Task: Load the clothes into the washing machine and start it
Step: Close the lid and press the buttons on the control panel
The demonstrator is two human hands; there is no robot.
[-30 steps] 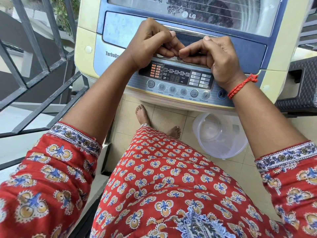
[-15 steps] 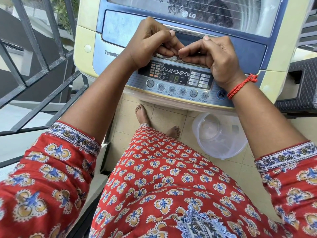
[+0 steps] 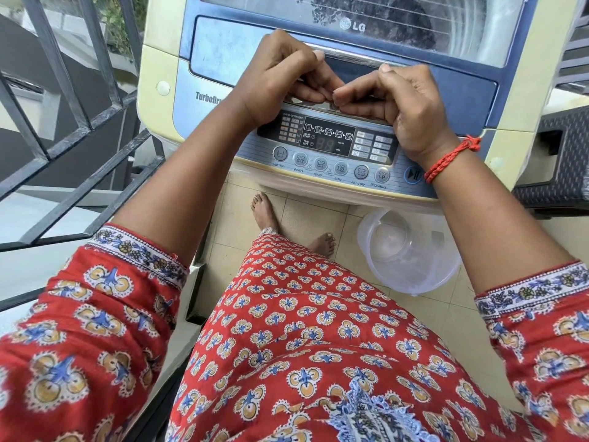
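Left hand (image 3: 280, 81): I'm seeing it curling, resting on the washing machine (image 3: 229, 65) lid.
Right hand (image 3: 404, 103): curling alongside, fingertips meeting.
Bowl (image 3: 411, 253): sitting on the floor.

The washing machine (image 3: 318, 74) was blue across its lid surround with pale cream-yellow sides, and its control panel (image 3: 331, 154) was silver-grey with a black display and a blue-ringed start button (image 3: 413, 174). The person's garment (image 3: 318, 346) was red, printed all over with small yellow, white and blue motifs, its sleeves edged with a white and blue floral band. A red thread bracelet (image 3: 449, 159) circled the right wrist, the railing (image 3: 79, 122) was dark grey, the floor (image 3: 318, 218) was cream tile, and the tub (image 3: 411, 250) was clear plastic.
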